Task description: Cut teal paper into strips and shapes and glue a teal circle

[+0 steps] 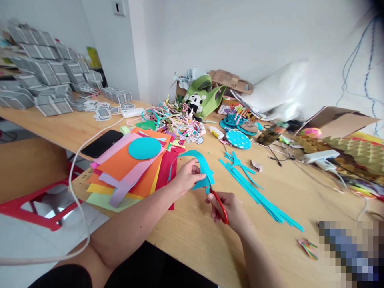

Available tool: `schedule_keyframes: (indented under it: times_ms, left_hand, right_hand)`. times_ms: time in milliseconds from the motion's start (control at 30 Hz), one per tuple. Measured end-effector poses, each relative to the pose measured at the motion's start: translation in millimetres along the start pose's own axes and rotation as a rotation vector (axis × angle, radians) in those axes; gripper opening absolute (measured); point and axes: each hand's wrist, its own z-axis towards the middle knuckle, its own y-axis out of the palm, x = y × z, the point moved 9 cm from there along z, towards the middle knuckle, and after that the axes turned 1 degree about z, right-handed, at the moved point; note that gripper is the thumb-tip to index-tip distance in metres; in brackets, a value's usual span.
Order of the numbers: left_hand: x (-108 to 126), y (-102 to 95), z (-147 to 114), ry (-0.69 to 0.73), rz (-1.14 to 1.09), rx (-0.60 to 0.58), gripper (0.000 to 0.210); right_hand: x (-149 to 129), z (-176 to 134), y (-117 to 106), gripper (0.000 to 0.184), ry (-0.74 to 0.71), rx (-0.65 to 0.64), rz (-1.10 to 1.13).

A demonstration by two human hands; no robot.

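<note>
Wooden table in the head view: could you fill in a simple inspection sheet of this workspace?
Surface: light wooden table, much of it covered.
Job's things: red-handled scissors at blue paper; blue strips lie to the right.
Clutter: coloured sheets, black phone, craft pile, green bag.
Hands: left hand holds the paper; right hand grips the scissors.
Cables: white cable hangs off the left side; more lie at right.
Surroundings: pale wall behind; grey bundles stacked far left.

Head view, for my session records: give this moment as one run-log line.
left hand: holds blue paper; right hand: holds red-handled scissors; blades: at paper; blue strips: on table
</note>
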Motion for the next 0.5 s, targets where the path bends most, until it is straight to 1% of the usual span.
schedule_keyframes:
  times_ms: [100,233,333,433,500]
  left_hand:
    - [-2.0,3.5,-0.5,-0.02,0.001,-0.042,0.055]
    - [-2.4,4.0,-0.5,-0.027,0.01,-0.041,0.056]
    - [-1.4,1.1,-0.5,-0.031,0.015,-0.003,0.054]
    - [3.8,-6.0,-0.6,0.001,0.001,0.07,0.047]
    - [6.2,-9.6,-0.3,0.015,0.0,0.098,0.044]
  right_hand:
    - [1.3,0.4,0.6,0.05,-0.007,-0.007,0.011]
    - [4.6,1.1,1.4,0.049,0.0,-0.015,0.008]
    - [5.0,1.4,0.1,0.048,0.005,-0.002,-0.002]
    - [3.5,1.3,-0.4,0.049,0.006,0.005,-0.009]
    - [2.4,1.0,-0.1,0.05,0.009,0.005,-0.021]
